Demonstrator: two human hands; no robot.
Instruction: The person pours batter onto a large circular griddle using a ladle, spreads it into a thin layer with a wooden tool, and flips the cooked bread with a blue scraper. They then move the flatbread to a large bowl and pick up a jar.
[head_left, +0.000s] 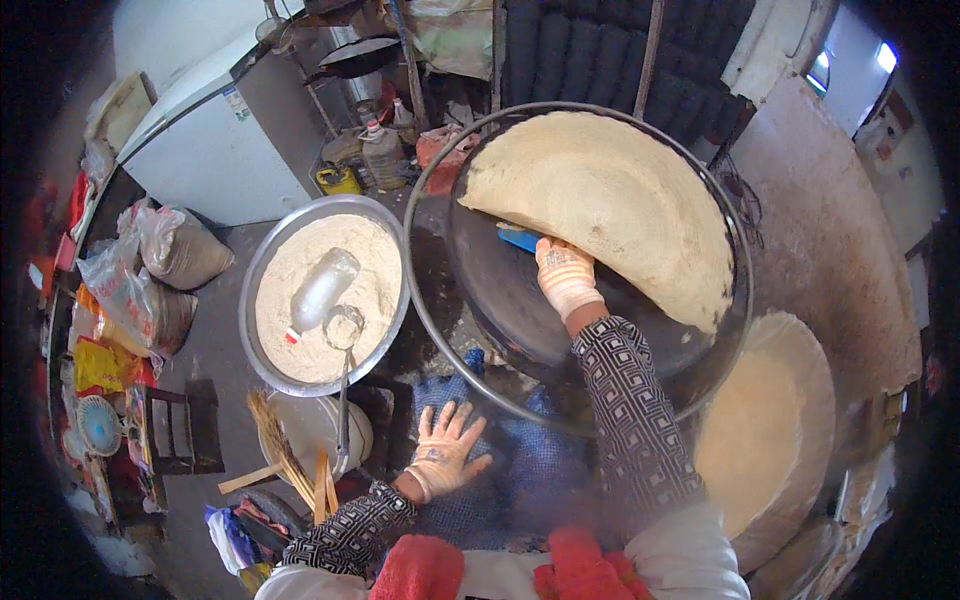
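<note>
My right hand (568, 276), in a pale striped glove, grips a blue scraper (517, 238). The scraper lies at the near edge of a large thin flatbread (600, 187), its tip partly under that edge. The flatbread covers the far part of a dark round griddle (517, 307); whether it is folded over I cannot tell. Bare griddle surface shows on the near side. My left hand (448, 454), gloved too, is spread open and holds nothing, above or on my blue-covered knee (435, 397).
A metal hoop (442, 341) rings the griddle. Left of it, a metal basin (251, 330) of pale meal holds a plastic bottle (324, 289) and a ladle (344, 330). A bucket (360, 431) with a straw brush (281, 442) stands below. Round flatbreads (757, 435) lie at right.
</note>
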